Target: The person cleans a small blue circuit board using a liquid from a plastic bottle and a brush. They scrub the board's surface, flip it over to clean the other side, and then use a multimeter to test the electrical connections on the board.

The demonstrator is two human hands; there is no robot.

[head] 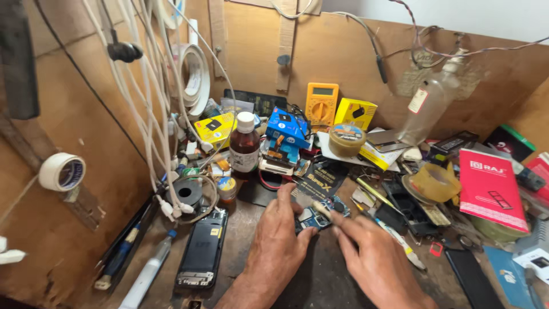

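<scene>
A small electronics repair workshop, crowded and worn. Between both grips lies a circuit board on a dark, cluttered table. Just left of the grips rests an opened phone. Beyond them stand a brown bottle, a yellow multimeter and small parts boxes. White cables and tape rolls hang on the plywood wall to the left.

brown bottle white-capped, yellow multimeter, pink booklet
</scene>
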